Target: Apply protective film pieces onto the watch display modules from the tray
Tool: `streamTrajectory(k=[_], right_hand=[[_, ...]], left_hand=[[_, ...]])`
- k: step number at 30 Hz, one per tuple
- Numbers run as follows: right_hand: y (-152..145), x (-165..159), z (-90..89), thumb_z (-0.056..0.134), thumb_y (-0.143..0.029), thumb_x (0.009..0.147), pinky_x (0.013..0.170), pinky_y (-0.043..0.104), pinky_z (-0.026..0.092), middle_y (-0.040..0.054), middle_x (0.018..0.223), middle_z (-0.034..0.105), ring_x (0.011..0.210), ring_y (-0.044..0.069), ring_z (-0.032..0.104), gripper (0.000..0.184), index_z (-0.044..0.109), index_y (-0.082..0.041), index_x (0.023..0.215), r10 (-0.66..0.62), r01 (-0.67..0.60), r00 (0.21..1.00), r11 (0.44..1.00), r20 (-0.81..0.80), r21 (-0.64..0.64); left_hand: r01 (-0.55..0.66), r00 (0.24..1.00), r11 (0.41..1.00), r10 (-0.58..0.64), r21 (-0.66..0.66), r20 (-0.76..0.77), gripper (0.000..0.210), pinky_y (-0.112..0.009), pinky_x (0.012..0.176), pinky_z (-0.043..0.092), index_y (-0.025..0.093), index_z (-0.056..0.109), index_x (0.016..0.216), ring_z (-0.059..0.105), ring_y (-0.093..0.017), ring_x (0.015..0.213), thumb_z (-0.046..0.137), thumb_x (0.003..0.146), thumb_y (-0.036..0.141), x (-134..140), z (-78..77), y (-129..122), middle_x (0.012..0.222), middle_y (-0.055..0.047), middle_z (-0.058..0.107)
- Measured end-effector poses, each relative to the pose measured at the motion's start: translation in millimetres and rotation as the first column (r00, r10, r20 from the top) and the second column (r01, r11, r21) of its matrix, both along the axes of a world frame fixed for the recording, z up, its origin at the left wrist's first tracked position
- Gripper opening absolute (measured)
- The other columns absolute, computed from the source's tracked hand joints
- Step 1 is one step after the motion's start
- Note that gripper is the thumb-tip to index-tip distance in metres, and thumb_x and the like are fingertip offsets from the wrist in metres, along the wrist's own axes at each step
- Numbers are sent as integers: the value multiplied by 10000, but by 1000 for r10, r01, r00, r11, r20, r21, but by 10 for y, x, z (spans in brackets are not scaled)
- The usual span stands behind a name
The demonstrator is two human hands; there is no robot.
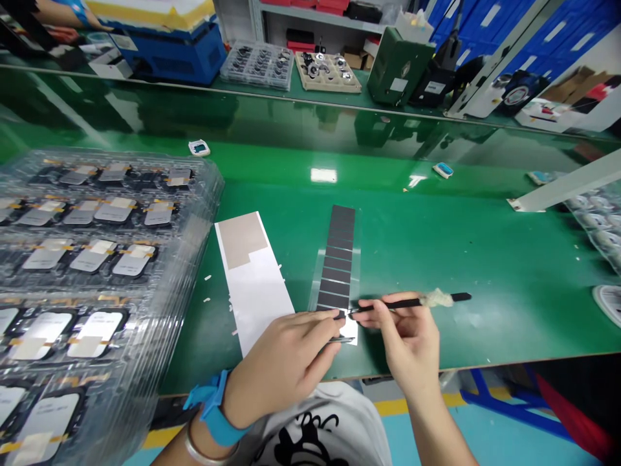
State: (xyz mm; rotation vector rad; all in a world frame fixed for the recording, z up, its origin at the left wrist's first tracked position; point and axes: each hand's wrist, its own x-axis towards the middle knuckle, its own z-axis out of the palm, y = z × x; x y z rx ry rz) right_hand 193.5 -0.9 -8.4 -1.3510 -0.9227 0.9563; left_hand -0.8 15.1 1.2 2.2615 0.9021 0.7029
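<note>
My left hand (286, 353) is closed, thumb and fingers pinching a small flat part (343, 339) with a dark, shiny edge; most of it is hidden behind the fingers. Between the fingers of my right hand (407, 336) lies a thin black tool (405, 303) with a pale wad (436, 298) wrapped round its shaft. The tool's tip points left, close to my left fingertips; whether it is tweezers or a pick I cannot tell. Just beyond both hands is a clear strip bearing a column of dark rectangular stickers (338, 264). A white backing sheet (257, 294) lies left of it, partly under my left hand.
Stacked clear trays (189, 259) holding several small display parts fill the left side. Small white-framed pieces (198, 148) lie farther back on the green table (485, 259). A raised shelf carries a blue machine (169, 55) and parts trays. A white post (567, 184) slants at the right.
</note>
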Motion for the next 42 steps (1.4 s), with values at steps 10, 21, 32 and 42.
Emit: streamTrajectory(k=[10, 21, 32, 42], right_hand=[[72, -310, 206, 677, -287, 919, 749, 284, 652, 29, 809, 782, 866, 214, 771, 144, 548, -226, 930, 173, -146, 909, 984, -378, 99], [63, -618, 283, 547, -101, 964, 767, 312, 664, 6, 907, 748, 923, 183, 759, 137, 541, -236, 982, 206, -128, 962, 921, -181, 369], [80, -743, 176, 551, -82, 937, 779, 387, 678, 20, 888, 727, 925, 198, 752, 172, 509, -238, 996, 71, -70, 997, 886, 14, 459], [77, -771, 120, 549, -28, 917, 856, 443, 664, 29, 917, 747, 942, 202, 751, 220, 526, -228, 1009, 48, -59, 998, 875, 33, 481]], left_hand=[[-402, 839, 906, 421, -129, 344, 135, -219, 654, 531, 186, 598, 792, 659, -127, 713, 675, 881, 120, -57, 57, 28, 784, -6, 695], [-378, 903, 901, 410, -215, 129, 61, -229, 679, 512, 195, 595, 953, 661, -138, 771, 541, 944, 166, -30, 81, 17, 857, -5, 693], [-336, 921, 908, 373, -248, 116, 409, -277, 800, 552, 231, 513, 1406, 688, -183, 934, 422, 1010, 182, -57, 26, 34, 1054, -63, 700], [-324, 924, 898, 368, -297, 107, 514, -317, 738, 516, 250, 349, 1533, 616, -182, 833, 391, 1021, 265, -62, 72, 29, 989, -52, 625]])
